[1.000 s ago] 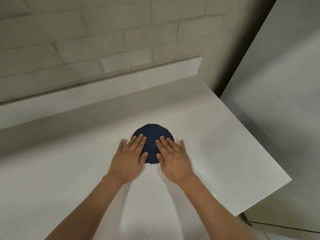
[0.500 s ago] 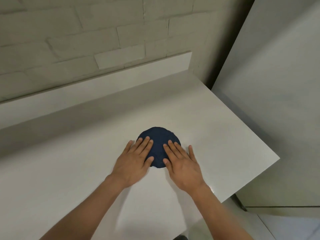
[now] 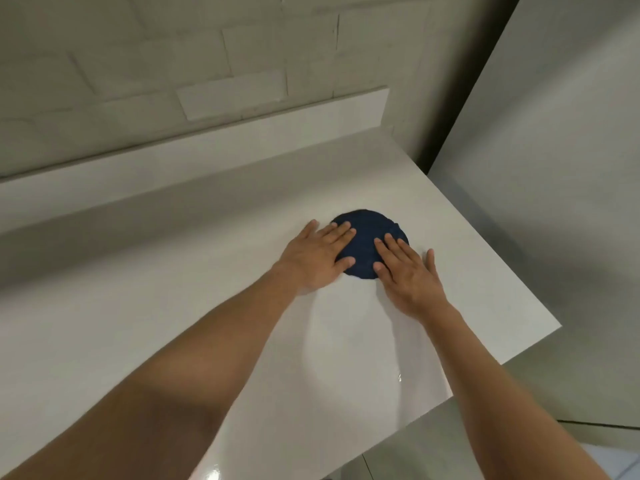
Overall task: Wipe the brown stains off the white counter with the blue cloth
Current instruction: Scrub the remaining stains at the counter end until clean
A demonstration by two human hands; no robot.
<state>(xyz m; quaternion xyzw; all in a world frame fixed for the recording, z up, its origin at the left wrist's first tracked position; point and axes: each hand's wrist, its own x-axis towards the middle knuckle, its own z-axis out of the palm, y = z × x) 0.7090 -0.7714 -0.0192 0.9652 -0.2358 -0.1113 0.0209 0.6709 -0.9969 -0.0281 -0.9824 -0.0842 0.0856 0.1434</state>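
Glossy white bench: no brown stains visible. The round dark-blue cloth has slid rightward and now lies near the bench's right edge, so by judgement a wipe stroke is under way. Grips apart: left hand and right hand press it with flat fingers.

This looks like a home kitchen or utility corner. A glossy white counter with a low upstand runs along a painted brick wall, ending beside a tall grey panel.
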